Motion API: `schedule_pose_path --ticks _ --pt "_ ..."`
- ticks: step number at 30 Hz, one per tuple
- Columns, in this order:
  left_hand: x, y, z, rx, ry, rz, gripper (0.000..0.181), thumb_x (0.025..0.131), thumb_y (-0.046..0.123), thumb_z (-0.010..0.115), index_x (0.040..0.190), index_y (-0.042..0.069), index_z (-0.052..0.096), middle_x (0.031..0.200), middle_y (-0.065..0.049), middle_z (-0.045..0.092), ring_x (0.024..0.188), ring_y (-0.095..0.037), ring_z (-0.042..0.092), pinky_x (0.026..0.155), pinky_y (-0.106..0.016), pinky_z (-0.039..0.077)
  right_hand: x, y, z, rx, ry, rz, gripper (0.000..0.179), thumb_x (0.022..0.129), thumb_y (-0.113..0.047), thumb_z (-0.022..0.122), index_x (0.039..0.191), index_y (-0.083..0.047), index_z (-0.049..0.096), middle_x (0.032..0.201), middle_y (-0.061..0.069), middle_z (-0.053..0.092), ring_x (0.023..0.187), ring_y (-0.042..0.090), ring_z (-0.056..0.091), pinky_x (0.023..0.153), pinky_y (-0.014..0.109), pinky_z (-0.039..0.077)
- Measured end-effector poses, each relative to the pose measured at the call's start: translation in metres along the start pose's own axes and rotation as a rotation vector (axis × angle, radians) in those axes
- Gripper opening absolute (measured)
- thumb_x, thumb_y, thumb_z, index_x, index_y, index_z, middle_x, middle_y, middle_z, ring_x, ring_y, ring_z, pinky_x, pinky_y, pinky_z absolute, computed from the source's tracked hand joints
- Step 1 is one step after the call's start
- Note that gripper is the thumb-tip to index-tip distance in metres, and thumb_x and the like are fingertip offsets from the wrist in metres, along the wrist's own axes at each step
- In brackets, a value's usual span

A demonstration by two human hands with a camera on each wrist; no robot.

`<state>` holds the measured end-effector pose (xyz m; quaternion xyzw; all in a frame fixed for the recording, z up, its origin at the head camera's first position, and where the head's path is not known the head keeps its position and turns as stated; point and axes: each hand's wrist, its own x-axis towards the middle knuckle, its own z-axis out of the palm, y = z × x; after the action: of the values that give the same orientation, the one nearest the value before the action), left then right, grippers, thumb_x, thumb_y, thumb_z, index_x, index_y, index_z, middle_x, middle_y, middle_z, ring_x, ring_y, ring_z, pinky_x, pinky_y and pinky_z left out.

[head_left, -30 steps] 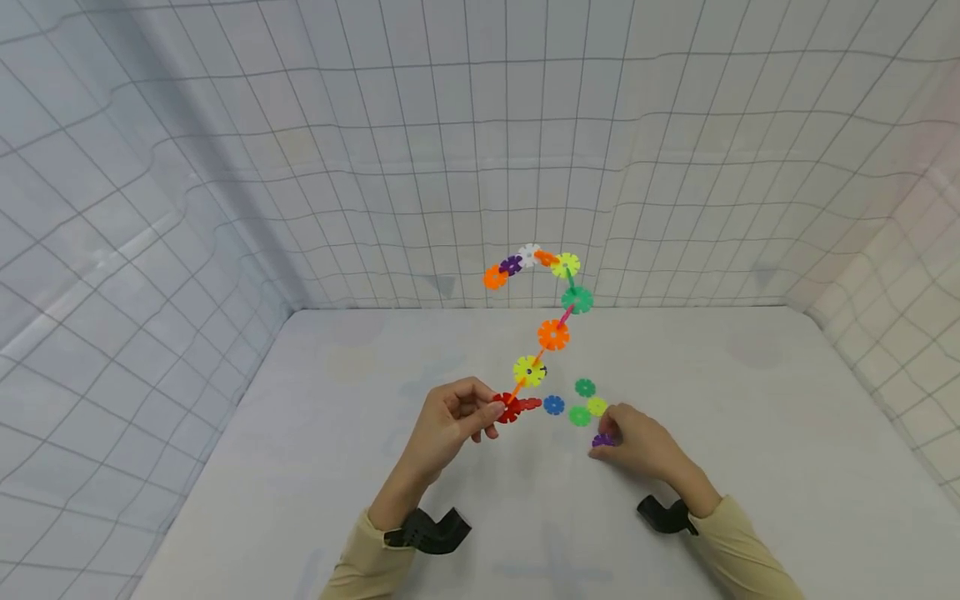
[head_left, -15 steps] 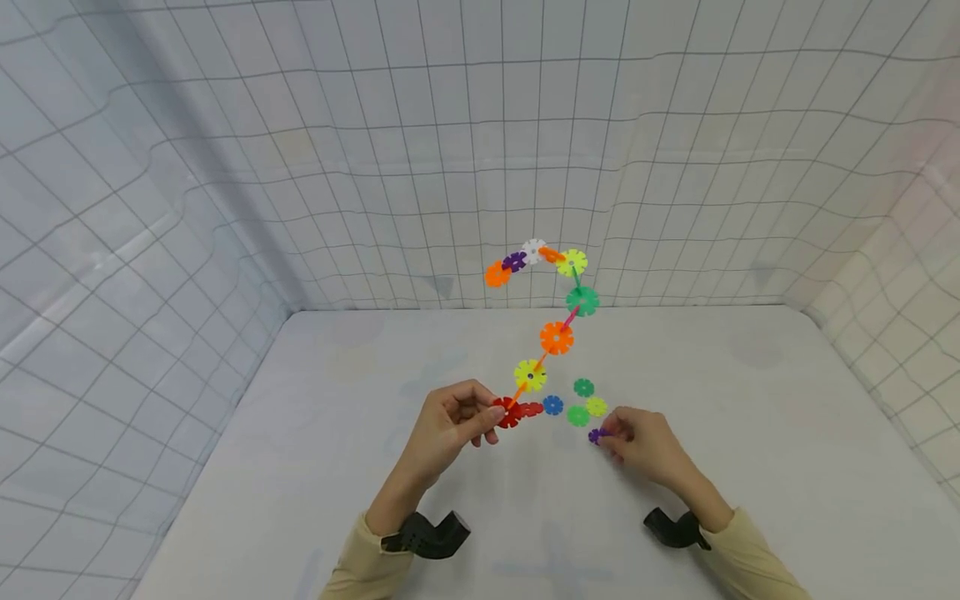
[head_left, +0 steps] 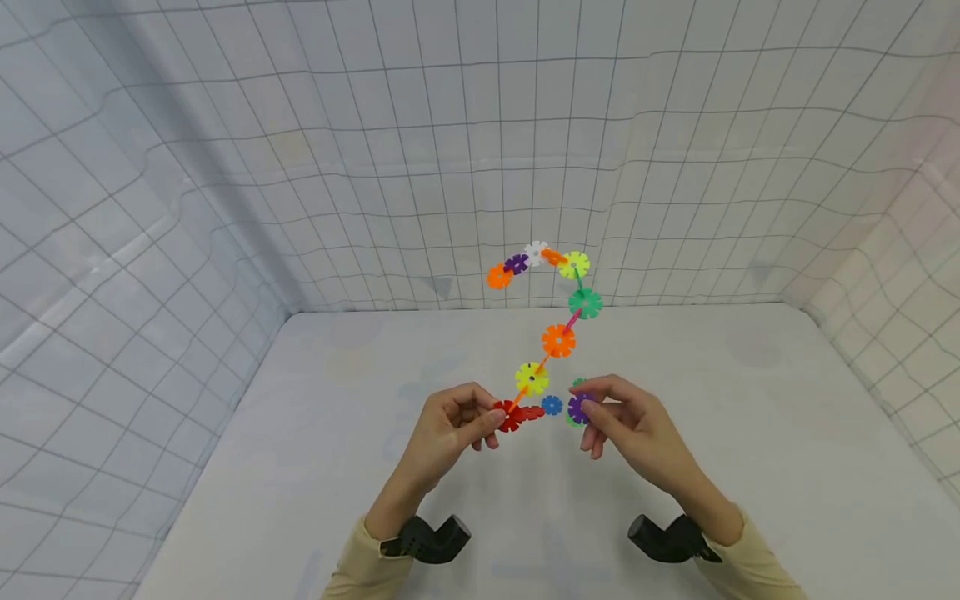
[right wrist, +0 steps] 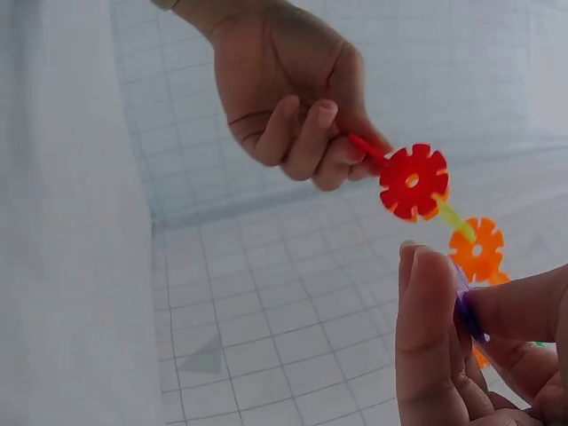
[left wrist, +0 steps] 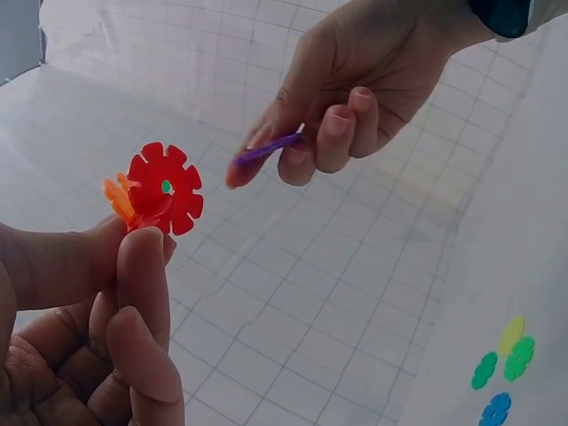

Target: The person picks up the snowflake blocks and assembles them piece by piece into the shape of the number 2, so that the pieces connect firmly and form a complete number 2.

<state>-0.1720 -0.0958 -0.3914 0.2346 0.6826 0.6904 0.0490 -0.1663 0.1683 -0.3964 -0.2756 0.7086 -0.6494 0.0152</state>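
Observation:
My left hand (head_left: 453, 425) pinches a red notched disc (head_left: 508, 416) at the near end of a curved chain of interlocking plastic discs. A second red disc (left wrist: 166, 188) juts sideways from that one. From there the chain runs up through a yellow disc (head_left: 532, 378), an orange disc (head_left: 558, 340) and a green disc (head_left: 585, 303), then bends left to an orange end disc (head_left: 498, 276). Just to the right, my right hand (head_left: 637, 429) pinches a purple disc (head_left: 577, 409) between thumb and fingertips. A gap separates the purple disc from the red ones.
On the white table (head_left: 337, 500) lie a blue disc (head_left: 552, 405), two green discs and a yellow disc (left wrist: 512, 336), partly hidden behind my right hand in the head view. White sheeting with a grid pattern (head_left: 480, 150) rises at the back and sides.
My right hand has picked the purple disc up off the table, turned it face-on and brought it left toward the red discs. My left hand keeps its pinch; the chain has shifted slightly.

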Motion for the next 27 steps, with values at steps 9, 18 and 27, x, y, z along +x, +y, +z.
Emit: schedule_pose_path --ticks 9,18,27 --pt "0.0 0.0 0.002 0.006 -0.011 0.0 0.007 0.09 0.001 0.061 0.089 -0.006 0.061 0.077 -0.019 0.064 0.057 -0.018 0.061 0.052 -0.025 0.047 -0.004 -0.01 0.01 0.059 0.051 -0.008 0.025 0.091 0.003 0.059 0.116 0.001 0.055 0.082 0.015 0.058 0.061 0.025 0.063 0.056 0.035 0.055" --pt "-0.002 0.002 0.006 0.009 -0.016 -0.032 0.007 0.09 0.003 0.062 0.089 -0.005 0.062 0.078 -0.022 0.065 0.057 -0.019 0.06 0.051 -0.023 0.046 -0.007 -0.01 0.014 0.049 0.152 -0.023 0.017 0.086 0.005 0.065 0.101 -0.001 0.06 0.08 0.015 0.066 0.063 0.024 0.066 0.055 0.034 0.055" --pt "-0.002 0.001 0.008 0.019 -0.036 -0.033 0.008 0.09 0.004 0.062 0.089 -0.004 0.062 0.079 -0.017 0.066 0.059 -0.034 0.059 0.051 -0.024 0.046 -0.007 -0.01 0.013 -0.012 0.148 -0.077 0.019 0.086 0.009 0.062 0.104 0.003 0.062 0.085 0.011 0.067 0.064 0.023 0.064 0.057 0.032 0.055"
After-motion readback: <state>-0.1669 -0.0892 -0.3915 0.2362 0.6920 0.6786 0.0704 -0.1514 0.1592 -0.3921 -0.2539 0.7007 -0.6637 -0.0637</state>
